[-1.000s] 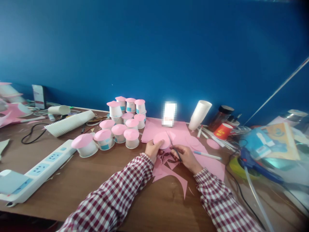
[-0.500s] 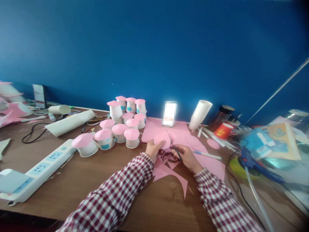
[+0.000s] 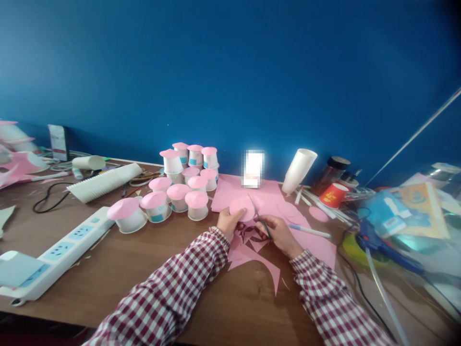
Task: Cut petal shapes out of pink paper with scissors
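My left hand [image 3: 229,224] pinches a round piece of pink paper [image 3: 240,207] between thumb and fingers. In my right hand [image 3: 278,234] is a pair of scissors [image 3: 265,227], its blades pointing up and away along the right edge of the pink round. Whether the blades touch the paper I cannot tell. Cut pink scraps [image 3: 261,266] lie on the table below both hands. Larger pink paper sheets [image 3: 225,192] spread out behind and to the right, with a capped marker [image 3: 310,231] on them.
Several white paper cups [image 3: 197,212] with pink conical tops stand left of my hands. Farther left lies a power strip [image 3: 72,245]. At right are a red cup [image 3: 333,195], a leaning white cup stack [image 3: 299,169] and a blue glue gun [image 3: 387,250]. A blue wall [image 3: 230,86] rises behind.
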`<state>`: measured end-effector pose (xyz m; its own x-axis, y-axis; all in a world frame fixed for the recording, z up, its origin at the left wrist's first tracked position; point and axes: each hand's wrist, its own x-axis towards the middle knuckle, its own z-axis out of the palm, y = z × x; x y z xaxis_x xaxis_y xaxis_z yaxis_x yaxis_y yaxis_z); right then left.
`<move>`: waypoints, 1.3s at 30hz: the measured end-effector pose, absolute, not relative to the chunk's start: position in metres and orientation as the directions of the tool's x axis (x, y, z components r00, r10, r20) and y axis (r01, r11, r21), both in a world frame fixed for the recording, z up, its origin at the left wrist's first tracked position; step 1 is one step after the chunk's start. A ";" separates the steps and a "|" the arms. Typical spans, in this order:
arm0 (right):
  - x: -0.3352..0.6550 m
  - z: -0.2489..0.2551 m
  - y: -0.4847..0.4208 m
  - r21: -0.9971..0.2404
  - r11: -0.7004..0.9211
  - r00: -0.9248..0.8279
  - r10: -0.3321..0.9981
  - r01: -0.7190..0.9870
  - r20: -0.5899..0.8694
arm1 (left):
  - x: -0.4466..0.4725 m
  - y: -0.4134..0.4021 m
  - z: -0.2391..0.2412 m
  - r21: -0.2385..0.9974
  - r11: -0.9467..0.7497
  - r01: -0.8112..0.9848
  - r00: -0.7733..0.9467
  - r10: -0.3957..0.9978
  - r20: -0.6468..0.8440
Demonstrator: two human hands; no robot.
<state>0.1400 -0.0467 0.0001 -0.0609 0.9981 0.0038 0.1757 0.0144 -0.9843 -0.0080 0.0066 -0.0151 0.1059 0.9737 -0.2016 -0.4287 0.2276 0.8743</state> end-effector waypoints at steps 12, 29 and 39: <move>0.140 0.002 -0.047 -0.979 0.035 -0.063 0.998 0.200 0.022 | -0.007 0.008 -0.017 0.875 0.212 -0.436 0.093 0.977 -0.191; 0.142 -0.001 -0.047 -0.977 0.027 -0.066 0.998 0.212 0.014 | -0.007 0.008 -0.014 0.868 0.214 -0.449 0.080 0.977 -0.200; 0.140 0.000 -0.047 -0.987 -0.024 -0.051 0.998 0.160 -0.032 | -0.007 0.008 -0.017 0.896 0.199 -0.396 0.099 0.980 -0.174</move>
